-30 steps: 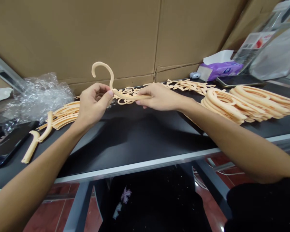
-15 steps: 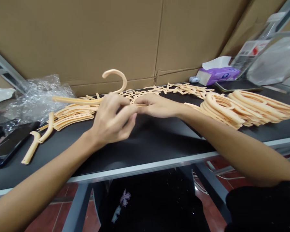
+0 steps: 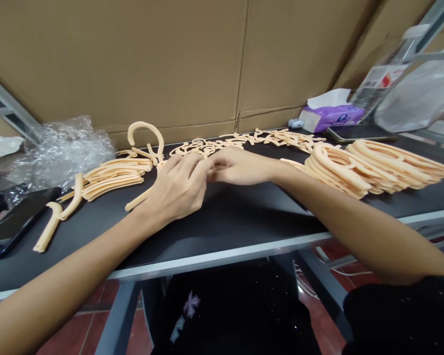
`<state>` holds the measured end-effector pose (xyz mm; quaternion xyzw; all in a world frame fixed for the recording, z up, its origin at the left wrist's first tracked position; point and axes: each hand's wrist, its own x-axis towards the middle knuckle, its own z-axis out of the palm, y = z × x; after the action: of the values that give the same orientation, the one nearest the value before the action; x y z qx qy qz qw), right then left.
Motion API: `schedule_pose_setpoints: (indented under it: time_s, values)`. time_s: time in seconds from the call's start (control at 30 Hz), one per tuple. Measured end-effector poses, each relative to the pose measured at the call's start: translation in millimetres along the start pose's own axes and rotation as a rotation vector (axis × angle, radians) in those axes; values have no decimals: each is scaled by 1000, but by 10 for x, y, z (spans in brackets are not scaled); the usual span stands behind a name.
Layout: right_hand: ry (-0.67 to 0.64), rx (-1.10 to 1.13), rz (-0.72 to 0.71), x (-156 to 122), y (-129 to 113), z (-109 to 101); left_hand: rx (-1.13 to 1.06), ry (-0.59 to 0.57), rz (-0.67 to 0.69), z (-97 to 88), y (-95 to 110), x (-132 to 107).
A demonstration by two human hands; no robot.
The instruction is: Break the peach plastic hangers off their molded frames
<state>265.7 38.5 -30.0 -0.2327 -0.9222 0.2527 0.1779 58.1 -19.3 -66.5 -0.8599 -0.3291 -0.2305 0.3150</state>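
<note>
- Here, left hand [image 3: 181,187] and right hand [image 3: 240,166] meet, curled; what either grasps cannot be told.
- Hanger [image 3: 161,145] juts toward ten o'clock.
- Stack [image 3: 392,166] lies at three.

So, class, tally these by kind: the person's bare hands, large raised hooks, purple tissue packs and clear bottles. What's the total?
Bare hands: 2 (left hand, right hand)
Large raised hook: 1
Purple tissue pack: 1
Clear bottle: 1
Total: 5
</note>
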Motion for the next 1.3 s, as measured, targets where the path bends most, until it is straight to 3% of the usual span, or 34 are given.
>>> schedule_pose_setpoints:
  time_s: [0.1,0.27,0.43,0.63,0.83,1.03,1.2,1.3]
  values:
    - [54,-112,72,-90,-12,-194,2,-13,16,62,-46,-17]
    - [295,-373,387,-263,126,-549,32,-15,28,90,-65,-19]
    - [160,-514,558,-265,342,-582,-38,-58,18,107,-55,-27]
    - [-18,-518,561,-197,438,-471,-100,-133,53,129,-81,-50]
    - [-3,-436,516,-146,577,-367,-98,-196,24,126,-88,-47]
    - [-25,-511,475,-123,593,-329,-169,-274,-25,141,-93,-58]
    - [54,-531,488,-160,568,-379,-181,-282,-16,131,-82,-55]
    - [228,-504,422,-173,548,-387,-187,-306,-39,116,-66,-48]
